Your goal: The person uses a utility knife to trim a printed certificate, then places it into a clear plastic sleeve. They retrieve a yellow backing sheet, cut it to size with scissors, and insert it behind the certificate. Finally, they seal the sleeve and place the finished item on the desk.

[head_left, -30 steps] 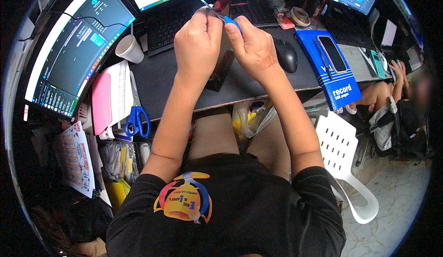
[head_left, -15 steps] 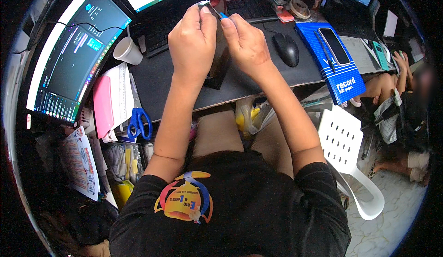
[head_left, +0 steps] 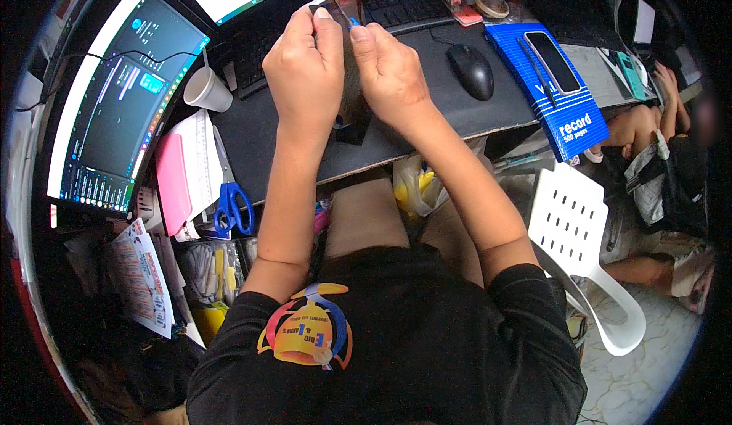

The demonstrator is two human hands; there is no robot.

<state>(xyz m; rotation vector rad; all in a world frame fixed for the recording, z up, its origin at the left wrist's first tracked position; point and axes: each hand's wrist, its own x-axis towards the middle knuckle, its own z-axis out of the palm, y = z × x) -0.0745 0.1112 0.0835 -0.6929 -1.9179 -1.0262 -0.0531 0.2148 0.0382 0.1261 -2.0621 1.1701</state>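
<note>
Above the far part of the desk, my left hand [head_left: 305,62] is closed, thumb on top, around a small dark piece [head_left: 318,3] with a pale edge. My fingers hide most of it. Close beside it, my right hand [head_left: 393,70] is closed on a thin-shafted tool with a blue handle [head_left: 354,22]. The tool's narrow shaft slants away to the upper left, past my left thumb. Most of the handle is inside my fist, so its exact kind is unclear. Under my hands a dark glossy object [head_left: 351,129] rests on the desk, largely covered.
A black mouse [head_left: 470,72] and a blue record book [head_left: 573,123] with a phone [head_left: 552,60] lie to the right. Leftward are a white cup [head_left: 207,91], blue scissors [head_left: 232,210] and a monitor [head_left: 122,112]. A white slotted plastic chair [head_left: 568,219] and another person are on the right.
Both hands have shifted slightly left in the picture, and my right hand is a little closer to my left. Each keeps its grip. The whole view has moved slightly.
</note>
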